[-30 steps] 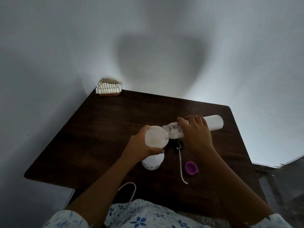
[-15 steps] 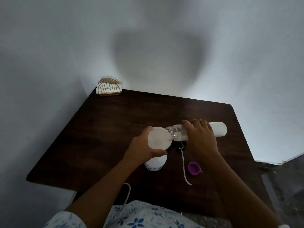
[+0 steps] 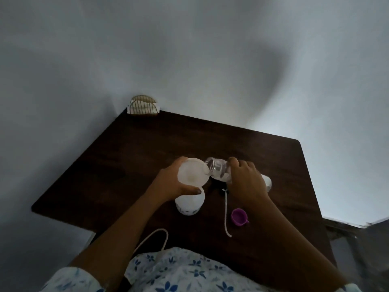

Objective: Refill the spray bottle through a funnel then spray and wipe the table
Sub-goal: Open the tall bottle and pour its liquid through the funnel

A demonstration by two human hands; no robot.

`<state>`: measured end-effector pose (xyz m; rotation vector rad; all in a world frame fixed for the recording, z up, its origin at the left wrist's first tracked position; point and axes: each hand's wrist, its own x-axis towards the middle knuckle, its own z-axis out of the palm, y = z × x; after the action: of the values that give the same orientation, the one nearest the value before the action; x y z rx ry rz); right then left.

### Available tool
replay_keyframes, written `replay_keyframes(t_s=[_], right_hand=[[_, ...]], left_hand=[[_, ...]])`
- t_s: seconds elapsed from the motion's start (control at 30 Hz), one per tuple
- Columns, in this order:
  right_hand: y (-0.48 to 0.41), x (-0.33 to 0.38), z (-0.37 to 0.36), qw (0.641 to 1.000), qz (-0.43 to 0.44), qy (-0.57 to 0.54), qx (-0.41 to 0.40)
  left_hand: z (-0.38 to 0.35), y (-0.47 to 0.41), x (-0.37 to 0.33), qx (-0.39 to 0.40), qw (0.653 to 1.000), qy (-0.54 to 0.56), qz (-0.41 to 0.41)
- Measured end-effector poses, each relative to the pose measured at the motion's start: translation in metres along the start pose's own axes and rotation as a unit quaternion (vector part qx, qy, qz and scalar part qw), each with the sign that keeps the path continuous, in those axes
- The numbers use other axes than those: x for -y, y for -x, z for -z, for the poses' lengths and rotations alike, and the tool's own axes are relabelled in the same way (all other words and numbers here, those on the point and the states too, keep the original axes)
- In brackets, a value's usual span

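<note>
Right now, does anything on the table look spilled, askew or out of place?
Nothing stands out. No spill shows on the table, though its dark top could hide drops. The cap and the sprayer tube lie loose near the right hand, as refilling needs. The left hand holds the funnel; the tilted bottle meets its rim.

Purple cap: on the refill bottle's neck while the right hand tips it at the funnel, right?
No: head view shows the purple cap lying on the table, off the refill bottle. The right hand does tip that bottle at the funnel.
</note>
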<state>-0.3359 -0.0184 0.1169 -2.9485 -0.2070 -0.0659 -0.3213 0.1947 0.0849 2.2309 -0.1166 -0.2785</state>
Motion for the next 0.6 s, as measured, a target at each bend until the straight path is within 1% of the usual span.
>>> replay_keyframes(t_s=[0.13,0.33,0.6], right_hand=[[0.0,-0.002,-0.001,0.999,-0.007,-0.037,0.015],[-0.003,-0.01,0.002,0.991,-0.047,-0.12,0.047],[-0.007,-0.006,0.007,0.988,-0.018,-0.149,0.026]], left_hand=[[0.0,-0.001,-0.001,0.009,1.0,-0.009,0.002],[0.001,-0.002,0.002,0.011,0.999,-0.032,0.007],[0.005,0.002,0.0,0.015,0.998,-0.06,0.002]])
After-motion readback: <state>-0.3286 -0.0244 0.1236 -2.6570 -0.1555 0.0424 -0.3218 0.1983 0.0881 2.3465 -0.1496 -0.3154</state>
